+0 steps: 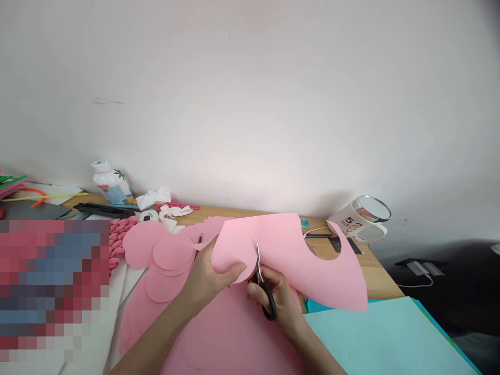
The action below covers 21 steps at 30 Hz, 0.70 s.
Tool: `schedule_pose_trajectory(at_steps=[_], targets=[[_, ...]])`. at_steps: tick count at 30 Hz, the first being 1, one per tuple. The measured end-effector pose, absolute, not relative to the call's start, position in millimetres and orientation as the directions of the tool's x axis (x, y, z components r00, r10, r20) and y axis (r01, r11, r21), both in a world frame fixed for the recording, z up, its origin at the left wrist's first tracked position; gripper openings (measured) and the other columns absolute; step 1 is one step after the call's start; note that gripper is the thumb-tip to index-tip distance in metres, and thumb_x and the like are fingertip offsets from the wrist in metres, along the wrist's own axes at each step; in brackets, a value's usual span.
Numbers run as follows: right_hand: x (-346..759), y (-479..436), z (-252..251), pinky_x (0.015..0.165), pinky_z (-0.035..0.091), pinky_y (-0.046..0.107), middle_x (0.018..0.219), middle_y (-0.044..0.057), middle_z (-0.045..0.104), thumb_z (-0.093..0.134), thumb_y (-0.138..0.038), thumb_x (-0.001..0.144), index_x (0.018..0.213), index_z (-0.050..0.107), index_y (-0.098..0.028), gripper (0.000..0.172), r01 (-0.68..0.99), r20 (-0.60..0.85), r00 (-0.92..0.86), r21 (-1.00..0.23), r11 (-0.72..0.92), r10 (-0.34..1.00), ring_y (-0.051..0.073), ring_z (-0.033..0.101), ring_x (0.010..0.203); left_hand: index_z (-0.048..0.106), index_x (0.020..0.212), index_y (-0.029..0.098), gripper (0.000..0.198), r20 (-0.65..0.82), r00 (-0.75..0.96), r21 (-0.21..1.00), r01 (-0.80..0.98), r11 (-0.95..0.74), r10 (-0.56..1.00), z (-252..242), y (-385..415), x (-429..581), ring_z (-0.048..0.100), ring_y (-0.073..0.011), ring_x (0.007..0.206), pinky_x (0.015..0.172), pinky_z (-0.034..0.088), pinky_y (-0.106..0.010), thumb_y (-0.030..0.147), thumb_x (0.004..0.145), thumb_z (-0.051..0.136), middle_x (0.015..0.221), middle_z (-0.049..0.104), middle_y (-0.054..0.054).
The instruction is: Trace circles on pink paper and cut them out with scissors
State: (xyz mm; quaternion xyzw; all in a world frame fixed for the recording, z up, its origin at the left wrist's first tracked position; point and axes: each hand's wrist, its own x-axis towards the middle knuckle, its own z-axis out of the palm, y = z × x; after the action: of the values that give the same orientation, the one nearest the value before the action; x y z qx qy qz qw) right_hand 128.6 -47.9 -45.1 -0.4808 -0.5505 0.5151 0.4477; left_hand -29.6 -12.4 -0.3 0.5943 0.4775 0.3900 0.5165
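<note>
My left hand (211,273) grips a pink paper sheet (279,239) by a rounded part, the thumb lying on its face. Black-handled scissors (266,297) are in my right hand (275,294), fingers around the handles, with the blades pointing up at the paper along the edge of that rounded part. A large curved notch opens in the sheet's right side, leaving a thin strip. Below and left of my hands lie several overlapping pink paper circles (174,252). Another pink sheet (242,333) with a faint round outline lies under my hands.
A white mug (351,221) stands at the back right, near the desk edge. Light blue paper (351,333) lies at the front right. A white bottle (111,182), a black utility knife (103,209) and crumpled tissue (154,198) sit at the back left. The wall (250,104) rises behind.
</note>
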Motion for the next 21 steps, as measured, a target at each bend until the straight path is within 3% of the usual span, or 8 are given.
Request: schedule_pose_trajectory(at_steps=[21], targets=[[125.1,-48.0,-39.6,0.043,0.029,0.021,0.049,-0.006,0.041,0.059,-0.035,0.07,0.061,0.048,-0.019,0.022,0.025,-0.011,-0.144,-1.0,-0.007,0.99,0.008,0.034,0.045,0.055,0.097,0.017,0.03,-0.061,0.284,0.994,0.108,0.031,0.957,6.2,-8.6,-32.3,0.05,-0.0104,0.052,0.046,0.045,-0.02,0.024,0.069,0.065,0.065,0.059,0.004]])
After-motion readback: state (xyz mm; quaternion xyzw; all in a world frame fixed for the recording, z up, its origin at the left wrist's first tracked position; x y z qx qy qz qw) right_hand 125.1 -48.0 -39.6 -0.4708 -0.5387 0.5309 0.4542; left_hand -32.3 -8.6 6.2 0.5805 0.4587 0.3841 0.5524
